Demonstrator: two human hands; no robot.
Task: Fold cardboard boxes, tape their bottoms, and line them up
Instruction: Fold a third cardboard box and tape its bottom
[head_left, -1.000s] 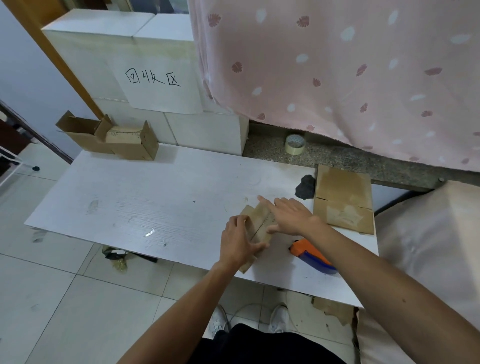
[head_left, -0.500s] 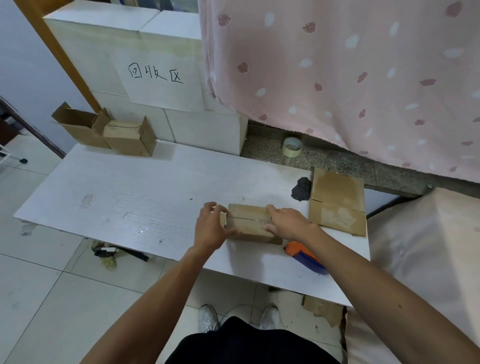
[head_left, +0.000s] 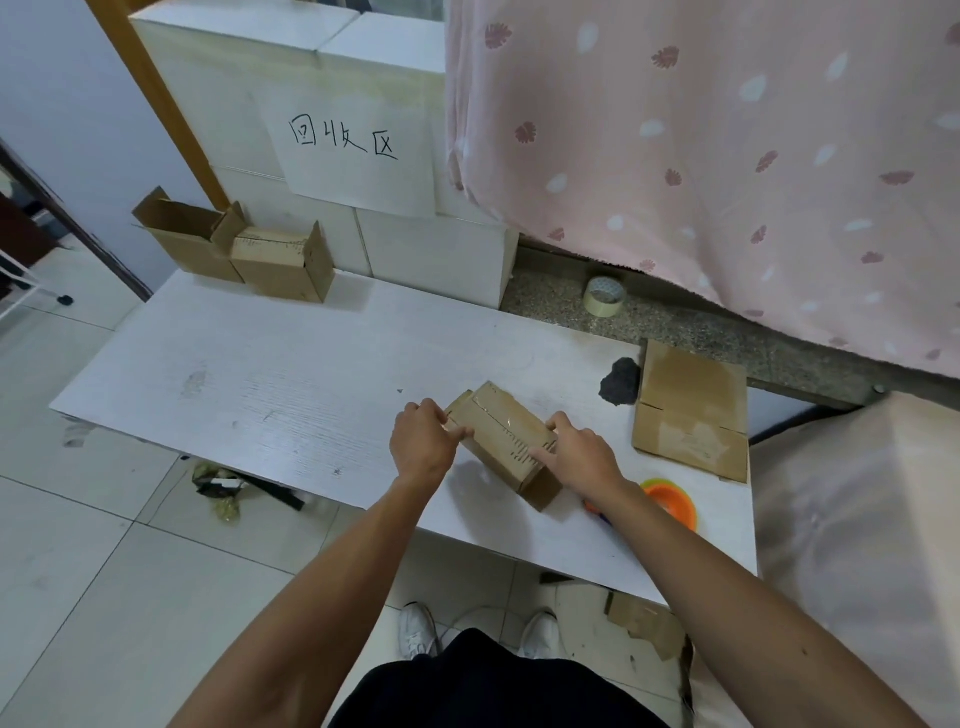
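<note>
A small folded cardboard box (head_left: 501, 434) lies on the white table (head_left: 291, 379), taped side up, turned diagonally. My left hand (head_left: 422, 441) grips its left end, fingers curled over the edge. My right hand (head_left: 576, 460) holds its right end with the thumb on top. Two finished boxes (head_left: 234, 249) stand side by side at the table's far left corner, flaps up. Flat unfolded cardboard (head_left: 691, 410) lies at the right. An orange and blue tape dispenser (head_left: 670, 501) sits just right of my right wrist, partly hidden by the arm.
A roll of tape (head_left: 603, 296) sits on the stone ledge (head_left: 675, 322) behind the table. White blocks (head_left: 431, 249) with a handwritten sign stand at the back. A dark scrap (head_left: 619, 382) lies near the flat cardboard. A pink curtain (head_left: 727, 156) hangs at right.
The box went from being pressed flat under both hands to a closed box held at both ends, then rotated so its right end points toward me.
</note>
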